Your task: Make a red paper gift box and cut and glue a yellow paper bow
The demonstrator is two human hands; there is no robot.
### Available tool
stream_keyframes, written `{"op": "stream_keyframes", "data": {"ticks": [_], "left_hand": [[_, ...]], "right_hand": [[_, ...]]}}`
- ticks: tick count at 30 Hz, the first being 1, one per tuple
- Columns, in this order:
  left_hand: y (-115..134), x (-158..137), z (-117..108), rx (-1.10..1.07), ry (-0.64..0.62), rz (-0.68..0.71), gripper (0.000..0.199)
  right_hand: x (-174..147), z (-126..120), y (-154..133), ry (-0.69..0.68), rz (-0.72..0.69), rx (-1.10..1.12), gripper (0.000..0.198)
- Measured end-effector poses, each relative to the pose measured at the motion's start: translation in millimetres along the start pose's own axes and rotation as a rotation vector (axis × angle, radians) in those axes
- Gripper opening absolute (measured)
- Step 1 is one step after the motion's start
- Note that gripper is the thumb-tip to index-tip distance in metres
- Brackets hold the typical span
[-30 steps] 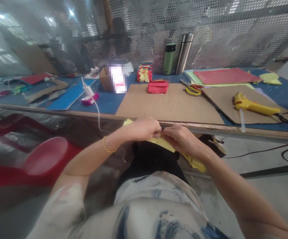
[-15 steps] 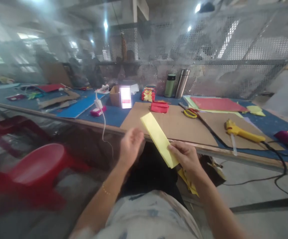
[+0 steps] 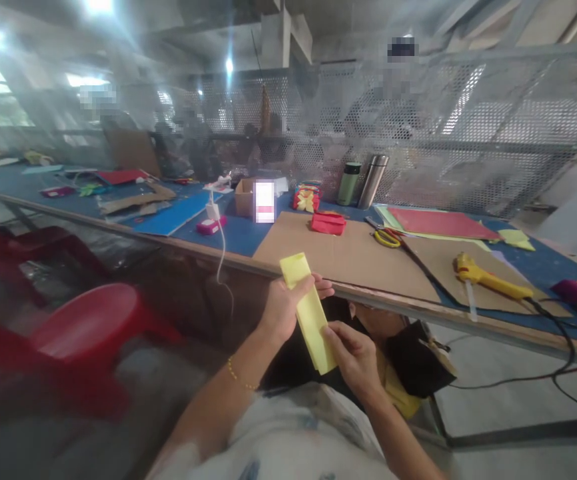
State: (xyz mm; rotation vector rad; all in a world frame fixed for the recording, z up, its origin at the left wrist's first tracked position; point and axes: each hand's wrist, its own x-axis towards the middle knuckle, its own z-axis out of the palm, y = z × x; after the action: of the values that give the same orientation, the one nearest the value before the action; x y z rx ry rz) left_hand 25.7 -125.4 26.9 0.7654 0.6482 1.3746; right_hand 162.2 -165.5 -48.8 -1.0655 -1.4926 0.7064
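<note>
A long folded strip of yellow paper [image 3: 313, 323] is held over my lap, in front of the table edge. Near its upper end, my left hand [image 3: 288, 307] grips it, thumb across the front and fingers behind. Lower down, my right hand [image 3: 354, 353] pinches its right edge between thumb and fingers. Beyond them, a brown cardboard sheet [image 3: 358, 260] covers part of the blue table. On that sheet lies a folded red piece [image 3: 328, 224]. Scissors with yellow handles [image 3: 387, 238] rest near its far right side.
A yellow glue gun [image 3: 493, 279] with a black cable lies on the right. Two flasks stand at the back, one green [image 3: 349, 183], one steel [image 3: 373, 181]. A lit phone [image 3: 264, 201] leans by a small box [image 3: 243, 197]. A red stool [image 3: 88, 320] is at left.
My left hand has moved onto the yellow strip and now grips its upper part. Both hands and the strip sit lower and closer to my body; the view has shifted slightly.
</note>
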Motion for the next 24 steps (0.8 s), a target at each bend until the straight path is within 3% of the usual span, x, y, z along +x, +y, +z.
{"op": "stream_keyframes", "data": {"ticks": [7,14,21,24], "left_hand": [[8,12,12,0.082,0.031,-0.005,0.046],[12,25,30,0.104,-0.063,-0.055,0.042],[11,45,33,0.094,-0.122,-0.1,0.032],[16,60,29,0.083,-0.089,-0.082,0.025]], "right_hand": [[-8,3,7,0.1,-0.104,-0.018,0.04],[-6,-5,8,0.218,-0.21,-0.083,0.036],[-13,-9,7,0.266,-0.194,-0.128,0.037],[-19,-8,12,0.27,-0.183,-0.13,0.035]]}}
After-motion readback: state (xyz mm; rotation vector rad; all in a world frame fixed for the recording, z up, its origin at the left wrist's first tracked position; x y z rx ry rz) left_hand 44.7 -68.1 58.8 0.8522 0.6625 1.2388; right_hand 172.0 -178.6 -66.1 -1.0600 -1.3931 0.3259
